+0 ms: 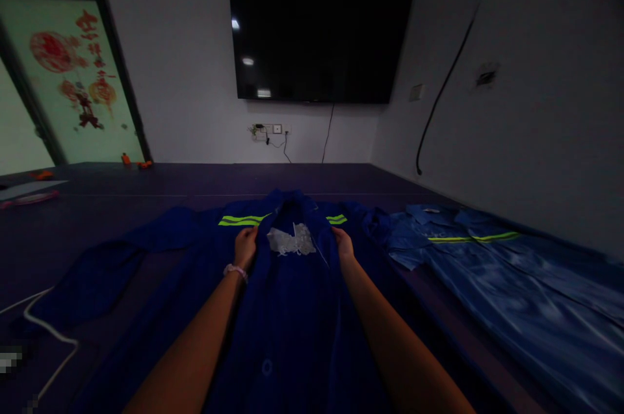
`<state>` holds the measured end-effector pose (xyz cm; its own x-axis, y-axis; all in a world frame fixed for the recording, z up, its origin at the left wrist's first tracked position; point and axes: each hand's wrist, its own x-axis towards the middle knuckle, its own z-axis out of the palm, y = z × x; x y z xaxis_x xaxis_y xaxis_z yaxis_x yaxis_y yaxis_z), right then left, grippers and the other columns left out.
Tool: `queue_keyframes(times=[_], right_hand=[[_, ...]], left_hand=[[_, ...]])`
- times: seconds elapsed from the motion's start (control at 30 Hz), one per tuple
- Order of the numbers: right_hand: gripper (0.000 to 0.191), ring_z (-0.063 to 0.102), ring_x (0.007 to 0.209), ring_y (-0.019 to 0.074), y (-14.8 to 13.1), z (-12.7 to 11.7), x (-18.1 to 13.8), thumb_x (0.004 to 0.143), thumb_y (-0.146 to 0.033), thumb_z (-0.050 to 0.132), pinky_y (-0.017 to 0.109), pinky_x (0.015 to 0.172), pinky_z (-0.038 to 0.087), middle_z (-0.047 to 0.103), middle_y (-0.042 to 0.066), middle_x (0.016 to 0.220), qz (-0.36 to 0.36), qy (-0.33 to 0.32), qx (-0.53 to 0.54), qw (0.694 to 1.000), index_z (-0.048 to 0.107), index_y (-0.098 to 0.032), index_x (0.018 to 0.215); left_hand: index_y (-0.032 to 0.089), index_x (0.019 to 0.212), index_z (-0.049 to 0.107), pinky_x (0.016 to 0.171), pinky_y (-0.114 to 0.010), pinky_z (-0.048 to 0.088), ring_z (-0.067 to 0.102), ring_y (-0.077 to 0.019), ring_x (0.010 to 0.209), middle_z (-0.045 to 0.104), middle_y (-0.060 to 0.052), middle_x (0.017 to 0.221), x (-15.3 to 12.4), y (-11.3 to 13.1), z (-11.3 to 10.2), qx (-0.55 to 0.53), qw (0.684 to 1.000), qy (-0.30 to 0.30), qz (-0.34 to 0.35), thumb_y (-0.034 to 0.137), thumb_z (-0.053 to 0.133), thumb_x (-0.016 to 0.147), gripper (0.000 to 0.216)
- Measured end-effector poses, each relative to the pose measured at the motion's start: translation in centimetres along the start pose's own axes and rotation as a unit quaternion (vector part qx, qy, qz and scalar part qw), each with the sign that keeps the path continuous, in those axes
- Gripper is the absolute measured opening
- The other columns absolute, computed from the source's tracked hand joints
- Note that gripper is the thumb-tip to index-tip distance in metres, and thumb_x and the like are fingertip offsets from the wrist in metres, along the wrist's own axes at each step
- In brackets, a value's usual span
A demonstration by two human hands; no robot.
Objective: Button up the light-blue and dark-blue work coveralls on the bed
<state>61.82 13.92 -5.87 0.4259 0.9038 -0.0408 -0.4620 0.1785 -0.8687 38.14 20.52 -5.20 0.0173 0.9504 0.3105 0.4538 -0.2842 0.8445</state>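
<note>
A dark blue work jacket (292, 310) with yellow-green reflective strips lies spread on the dark purple floor, its collar pointing away from me. My left hand (246, 246) is closed on the left front edge near the strip, and a pale band circles that wrist. On the opposite front edge, my right hand (344, 244) is closed too, its fingertips partly hidden by the cloth. Between the hands the front gapes, showing a greyish-white patch (295, 240) with ragged edges inside. One sleeve (112, 271) stretches out to the left.
A lighter blue garment (492, 277) with a yellow strip lies to the right. A white cord (53, 329) curves along the floor at left. Ahead, a television (322, 37) hangs above wall sockets (273, 129). Small orange objects (145, 165) sit by the glass door (78, 76).
</note>
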Motion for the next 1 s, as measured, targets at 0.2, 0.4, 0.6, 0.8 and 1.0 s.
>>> queue_keyframes(times=[0.2, 0.4, 0.6, 0.8, 1.0], right_hand=[[0.045, 0.062, 0.063, 0.0179, 1.7, 2.1, -1.2, 0.085, -0.041, 0.03, 0.028, 0.062, 0.047, 0.067, 0.006, 0.067, -0.136, -0.094, -0.263, 0.951, 0.066, -0.015, 0.076], [0.017, 0.061, 0.072, 0.0182, 2.5, 3.1, -2.1, 0.072, -0.03, 0.057, 0.026, 0.068, 0.044, 0.068, 0.004, 0.072, -0.223, -0.131, -0.442, 0.859, 0.068, -0.019, 0.066], [0.016, 0.062, 0.073, 0.0179, 2.2, 3.2, -2.5, 0.073, -0.019, 0.055, 0.026, 0.068, 0.045, 0.069, 0.004, 0.077, -0.249, -0.131, -0.493, 0.823, 0.07, -0.019, 0.07], [0.016, 0.063, 0.076, 0.0181, 2.2, 3.3, -2.5, 0.074, -0.018, 0.054, 0.026, 0.068, 0.047, 0.07, 0.003, 0.077, -0.249, -0.131, -0.511, 0.812, 0.07, -0.02, 0.071], [0.017, 0.064, 0.08, 0.019, 2.2, 3.2, -2.4, 0.074, -0.017, 0.054, 0.026, 0.071, 0.048, 0.07, 0.003, 0.079, -0.243, -0.131, -0.51, 0.814, 0.07, -0.021, 0.072]], left_hand=[[0.017, 0.075, 0.067, 0.065, -0.025, 0.043, 0.059, -0.0153, 0.069, 0.066, -0.003, 0.072, -1.9, 1.9, 1.6, 0.013, 0.984, -0.113, 0.139, 0.041, 0.049, 0.078, 0.03], [0.017, 0.074, 0.066, 0.069, -0.025, 0.041, 0.059, -0.0155, 0.076, 0.066, -0.005, 0.079, -2.2, 2.2, 1.5, 0.104, 0.963, -0.135, 0.207, 0.029, 0.05, 0.08, 0.021], [0.017, 0.075, 0.065, 0.068, -0.025, 0.041, 0.058, -0.0149, 0.074, 0.065, -0.005, 0.082, -2.4, 2.4, 1.6, 0.145, 0.954, -0.139, 0.224, 0.023, 0.055, 0.077, 0.013], [0.017, 0.075, 0.065, 0.069, -0.025, 0.041, 0.058, -0.0154, 0.076, 0.064, -0.005, 0.081, -2.5, 2.6, 1.5, 0.157, 0.95, -0.146, 0.227, 0.023, 0.054, 0.078, 0.013], [0.016, 0.077, 0.065, 0.071, -0.026, 0.041, 0.058, -0.0168, 0.078, 0.064, -0.006, 0.084, -2.5, 2.6, 1.5, 0.177, 0.945, -0.153, 0.228, 0.023, 0.052, 0.078, 0.014]])
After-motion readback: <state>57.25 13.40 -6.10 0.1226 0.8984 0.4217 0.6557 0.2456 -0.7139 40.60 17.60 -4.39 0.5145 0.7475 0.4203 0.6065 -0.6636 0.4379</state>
